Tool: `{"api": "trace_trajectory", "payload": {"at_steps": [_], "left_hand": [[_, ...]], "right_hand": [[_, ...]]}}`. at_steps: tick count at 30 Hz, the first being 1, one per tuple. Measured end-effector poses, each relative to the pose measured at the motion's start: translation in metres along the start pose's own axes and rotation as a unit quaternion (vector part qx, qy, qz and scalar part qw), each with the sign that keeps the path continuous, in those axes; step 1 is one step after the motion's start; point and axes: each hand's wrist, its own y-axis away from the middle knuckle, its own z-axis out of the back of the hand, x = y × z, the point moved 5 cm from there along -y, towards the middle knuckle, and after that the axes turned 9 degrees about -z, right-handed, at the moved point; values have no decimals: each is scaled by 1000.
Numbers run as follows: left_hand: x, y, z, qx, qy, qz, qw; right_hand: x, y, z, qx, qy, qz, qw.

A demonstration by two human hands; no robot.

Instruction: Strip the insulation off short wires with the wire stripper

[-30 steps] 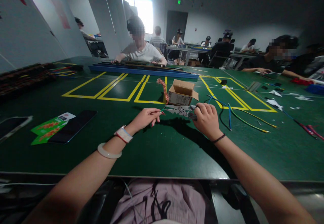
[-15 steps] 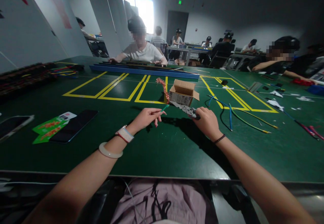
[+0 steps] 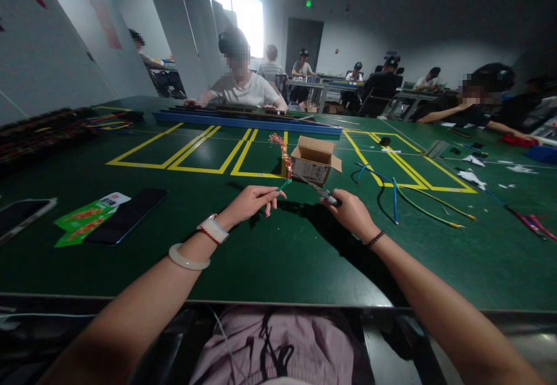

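Between the thumb and fingers of my left hand [image 3: 256, 202] is a short green wire [image 3: 285, 186]. A frayed bundle of bare copper strands [image 3: 284, 156] rises from its far end and curls to the left. My right hand [image 3: 350, 211] is closed around the handles of a pair of wire strippers [image 3: 321, 191], which I see nearly edge-on. Their narrow metal tip points left, close to the base of the copper strands; I cannot make out whether it touches them. Just behind the tool stands an open cardboard box [image 3: 310, 170].
Loose blue wire [image 3: 395, 202] and green-yellow wire [image 3: 424, 214] lie right of my right hand. A dark phone [image 3: 130, 214] and a green packet [image 3: 85, 217] lie left. A long blue trough [image 3: 248, 122] crosses the far side, where a co-worker [image 3: 248, 86] sits. White scraps [image 3: 472, 178] lie right.
My right hand has rolled the wire strippers from showing their flat, holed face to nearly edge-on. The left hand and the green wire have hardly moved.
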Motion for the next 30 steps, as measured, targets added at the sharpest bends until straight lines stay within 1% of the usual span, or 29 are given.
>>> {"api": "trace_trajectory", "payload": {"at_steps": [2, 5, 8, 12, 17, 23, 27, 30], "left_hand": [[0, 0, 1, -9, -1, 0, 1000], [1, 0, 3, -25, -1, 0, 1000], [4, 0, 5, -53, 0, 7, 999], [9, -1, 10, -86, 2, 10, 996], [11, 0, 8, -109, -16, 15, 994], [7, 2, 2, -149, -37, 8, 988], [5, 3, -1, -144, -49, 7, 988], [6, 2, -3, -138, -53, 11, 989]], "right_hand": [[0, -1, 0, -3, 4, 2, 1000], [0, -3, 0, -7, 14, 29, 999], [-3, -4, 1, -32, 59, 49, 997], [-6, -4, 4, -67, 116, 47, 990], [3, 1, 6, -78, 111, 51, 989], [17, 6, -3, -36, 116, 40, 992], [17, 6, -10, 7, 110, 25, 994], [17, 5, -12, 25, 111, 21, 993]]}}
